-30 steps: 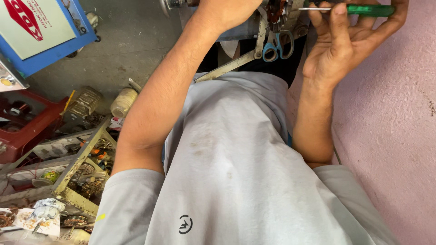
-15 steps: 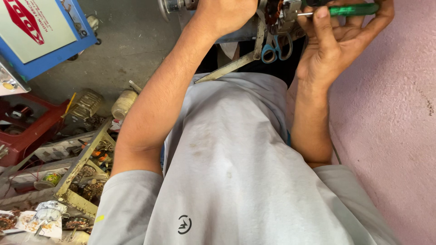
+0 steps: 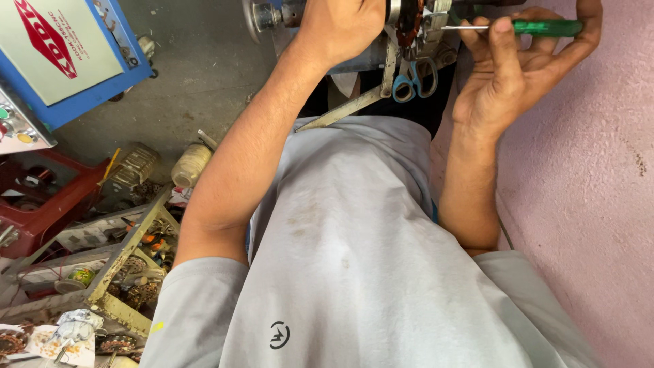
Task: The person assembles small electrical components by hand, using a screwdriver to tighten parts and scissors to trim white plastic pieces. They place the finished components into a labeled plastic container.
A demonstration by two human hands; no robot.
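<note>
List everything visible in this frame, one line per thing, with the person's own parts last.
Motor assembly: one, grey metal with copper windings, top centre.
Screwdriver: one, green handle, top right, tip at the assembly.
Scissors: one pair, blue handles, hanging under the assembly.
Box: one, blue with pale panel, top left.
Stool: one, red, left edge.
Rack of parts: one, yellowish metal, lower left.
Wall: pink, right.
Left hand: grips the assembly.
Right hand: holds the screwdriver.

Pale grey short-sleeved T-shirt, faint stains on chest, small round black emblem near hem; forearms bare.
</note>
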